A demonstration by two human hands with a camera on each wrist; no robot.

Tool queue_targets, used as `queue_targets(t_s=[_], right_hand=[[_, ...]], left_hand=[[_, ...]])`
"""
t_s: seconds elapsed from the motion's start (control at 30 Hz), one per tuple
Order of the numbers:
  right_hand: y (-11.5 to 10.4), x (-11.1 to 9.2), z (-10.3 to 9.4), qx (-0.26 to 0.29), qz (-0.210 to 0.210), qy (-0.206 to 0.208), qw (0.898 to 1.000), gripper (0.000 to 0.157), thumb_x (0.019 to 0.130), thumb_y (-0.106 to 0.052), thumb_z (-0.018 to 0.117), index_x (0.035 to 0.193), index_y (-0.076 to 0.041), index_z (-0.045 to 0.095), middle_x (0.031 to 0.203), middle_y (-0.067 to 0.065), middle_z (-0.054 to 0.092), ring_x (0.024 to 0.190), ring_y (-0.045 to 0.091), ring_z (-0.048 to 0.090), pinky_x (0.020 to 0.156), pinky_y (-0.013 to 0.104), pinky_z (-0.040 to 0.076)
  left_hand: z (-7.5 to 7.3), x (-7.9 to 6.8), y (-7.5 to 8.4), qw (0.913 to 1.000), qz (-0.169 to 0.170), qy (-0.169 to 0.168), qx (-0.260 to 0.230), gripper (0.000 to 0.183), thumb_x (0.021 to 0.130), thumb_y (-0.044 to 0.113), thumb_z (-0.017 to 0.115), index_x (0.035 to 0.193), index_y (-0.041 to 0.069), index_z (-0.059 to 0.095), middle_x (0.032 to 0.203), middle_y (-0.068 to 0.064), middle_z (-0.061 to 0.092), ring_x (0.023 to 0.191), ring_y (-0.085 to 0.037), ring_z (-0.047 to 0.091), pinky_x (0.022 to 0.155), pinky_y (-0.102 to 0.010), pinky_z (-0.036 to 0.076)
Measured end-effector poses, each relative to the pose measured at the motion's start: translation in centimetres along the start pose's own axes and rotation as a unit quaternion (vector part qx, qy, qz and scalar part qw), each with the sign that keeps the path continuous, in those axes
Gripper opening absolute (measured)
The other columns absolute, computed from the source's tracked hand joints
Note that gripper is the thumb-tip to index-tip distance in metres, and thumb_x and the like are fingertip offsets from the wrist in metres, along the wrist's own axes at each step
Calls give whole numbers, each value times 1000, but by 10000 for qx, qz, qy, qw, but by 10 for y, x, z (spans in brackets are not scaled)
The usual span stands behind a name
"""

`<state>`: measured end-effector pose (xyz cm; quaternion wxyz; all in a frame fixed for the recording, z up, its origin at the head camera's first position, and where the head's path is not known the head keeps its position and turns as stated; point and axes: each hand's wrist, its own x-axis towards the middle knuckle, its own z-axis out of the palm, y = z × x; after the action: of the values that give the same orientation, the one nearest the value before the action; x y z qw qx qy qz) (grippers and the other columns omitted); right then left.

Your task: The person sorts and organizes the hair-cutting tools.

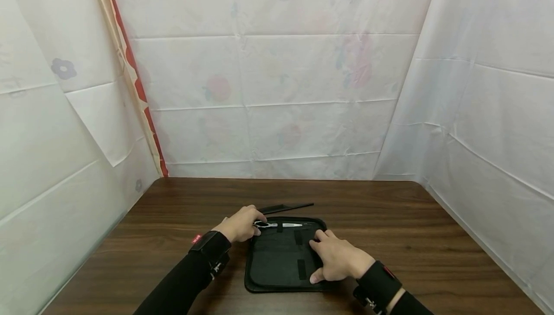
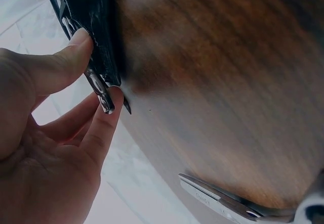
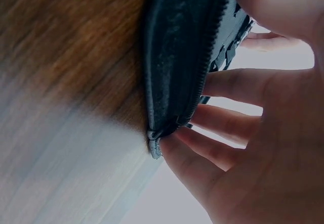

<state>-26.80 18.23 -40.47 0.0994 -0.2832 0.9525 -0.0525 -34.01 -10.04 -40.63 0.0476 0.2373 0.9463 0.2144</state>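
Note:
A black zip case (image 1: 283, 262) lies on the table with its inside facing up. Silver scissors (image 1: 285, 225) are tucked under an elastic loop along its far edge. At the case's far left corner, my left hand (image 1: 240, 223) pinches the scissors' handle between thumb and fingers; a handle end (image 2: 104, 100) pokes out between them. My right hand (image 1: 339, 257) rests on the case's right side, fingers spread. In the right wrist view, its fairly straight fingers (image 3: 223, 123) touch the zipped edge.
A black comb (image 1: 285, 207) lies just beyond the case. In the left wrist view, a silver bladed tool (image 2: 217, 198) with lettering lies on the wooden table (image 1: 433, 238). White sheeting (image 1: 277, 79) hangs behind and on both sides.

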Motion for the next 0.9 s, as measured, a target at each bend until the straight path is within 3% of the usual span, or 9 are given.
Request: queue_targets(t_s=[0.13,0.5,0.9], right_hand=[[0,0,0,-23,15,-1,10000,83,81,-50,82,143,0,56,134,9,50,120,28,48,87,39,52],[2,0,0,-40,12,-12,10000,83,82,-51,81,143,-1,56,134,10,49,122,29,47,89,42,52],[1,2,0,-68,90,-23,9999,85,80,-52,82,143,-1,56,134,10,50,121,28,48,89,43,52]], left_hand=[[0,-1,0,10000,-45,-8,-43,32,90,0,75,121,9,73,120,-13,59,124,-39,54,100,-64,43],[1,3,2,9997,259,26,-19,32,89,-4,74,120,4,72,118,-15,59,122,-40,53,97,-52,48],[2,3,1,9998,189,7,-29,32,89,-4,74,120,6,72,118,-14,58,125,-40,51,98,-49,48]])
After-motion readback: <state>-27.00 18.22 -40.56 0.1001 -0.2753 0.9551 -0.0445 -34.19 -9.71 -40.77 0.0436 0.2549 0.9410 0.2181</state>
